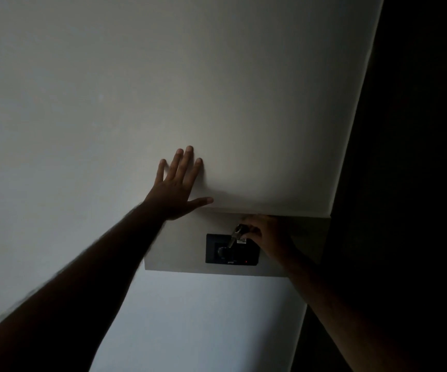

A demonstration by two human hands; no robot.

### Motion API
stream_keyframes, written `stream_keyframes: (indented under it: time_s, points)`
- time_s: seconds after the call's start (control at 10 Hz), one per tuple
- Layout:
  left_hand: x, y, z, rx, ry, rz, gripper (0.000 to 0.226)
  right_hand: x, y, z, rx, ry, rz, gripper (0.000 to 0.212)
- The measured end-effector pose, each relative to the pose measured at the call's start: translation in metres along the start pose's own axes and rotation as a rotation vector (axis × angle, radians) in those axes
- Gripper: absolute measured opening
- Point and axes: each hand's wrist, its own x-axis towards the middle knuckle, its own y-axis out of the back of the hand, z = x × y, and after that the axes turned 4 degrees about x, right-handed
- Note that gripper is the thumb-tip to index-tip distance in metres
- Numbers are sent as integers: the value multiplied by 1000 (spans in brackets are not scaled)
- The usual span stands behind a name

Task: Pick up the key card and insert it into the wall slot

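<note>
While the room sits dim, my left hand point(175, 187) spread flat on the pale wall point(217, 89), empty, my right hand point(266, 236) pinching what looks like the key card point(237, 233), fingers point(254, 230) closed round it, its lower end at the dark wall slot point(231, 249).

Nothing here can be read. The dark wall slot point(231, 249) has a small pale mark along its near edge and a tiny red light, both too dim to make out. A white tag on the key card point(239, 235) in my right grip point(264, 234) is illegible.
</note>
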Motion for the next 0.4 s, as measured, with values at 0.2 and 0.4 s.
stream_keyframes:
  time_s: [0.2,0.4]
  points:
    - [0,-3,1,20,3,-13,106,-8,-3,4,-18,-27,-14,44]
    - [-2,4,2,-33,4,-47,105,-10,18,-14,-51,9,-41,41]
